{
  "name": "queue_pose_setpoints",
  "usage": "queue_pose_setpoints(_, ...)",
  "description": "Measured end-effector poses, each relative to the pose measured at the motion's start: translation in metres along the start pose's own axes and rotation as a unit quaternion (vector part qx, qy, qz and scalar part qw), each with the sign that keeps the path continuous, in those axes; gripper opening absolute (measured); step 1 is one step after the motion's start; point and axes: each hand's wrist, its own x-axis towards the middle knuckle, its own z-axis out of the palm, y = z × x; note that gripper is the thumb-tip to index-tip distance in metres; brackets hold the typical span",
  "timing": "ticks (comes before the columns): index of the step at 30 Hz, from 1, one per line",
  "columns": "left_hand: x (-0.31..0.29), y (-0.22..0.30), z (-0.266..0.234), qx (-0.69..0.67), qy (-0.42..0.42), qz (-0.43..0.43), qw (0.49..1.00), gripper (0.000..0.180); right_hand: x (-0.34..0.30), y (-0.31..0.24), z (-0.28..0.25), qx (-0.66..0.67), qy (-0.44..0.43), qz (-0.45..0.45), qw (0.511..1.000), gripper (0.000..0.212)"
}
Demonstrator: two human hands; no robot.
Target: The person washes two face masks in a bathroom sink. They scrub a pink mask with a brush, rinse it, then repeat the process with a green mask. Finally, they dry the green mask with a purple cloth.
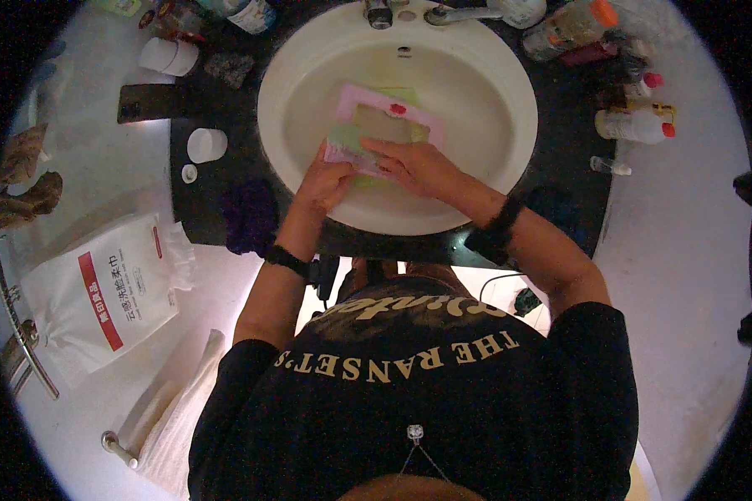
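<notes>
A pink rectangular frame with an open middle and a small red decoration on its far side is tilted over the sink. Behind and below it shows a pale green frame-like piece. My left hand grips the pink frame's near left corner, thumb on top. From the right, my right hand reaches across the near side, its bent fingers pressing a soft-looking pale green pad against the frame. Whether that pad is a sponge or a cloth is unclear.
A faucet stands at the sink's far rim, with a lever handle beside it. Bottles line the dark counter's right side; a white jar and a purple cloth lie left. A white tissue bag hangs at the left wall.
</notes>
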Motion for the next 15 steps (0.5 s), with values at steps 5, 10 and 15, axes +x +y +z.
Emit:
queue_pose_setpoints(5,0.004,-0.004,0.0,-0.053,-0.014,0.051,0.997,0.08,0.008,-0.011,0.024,0.02,0.15,0.032,0.988,0.043)
queue_pose_setpoints(10,0.004,-0.006,-0.006,-0.008,0.014,0.002,1.0,0.08,0.001,-0.023,0.024,0.054,0.128,0.022,0.99,0.044)
queue_pose_setpoints(15,0.003,-0.008,-0.003,-0.04,-0.02,0.05,0.998,0.074,0.024,-0.019,0.01,0.038,0.204,0.104,0.973,0.045)
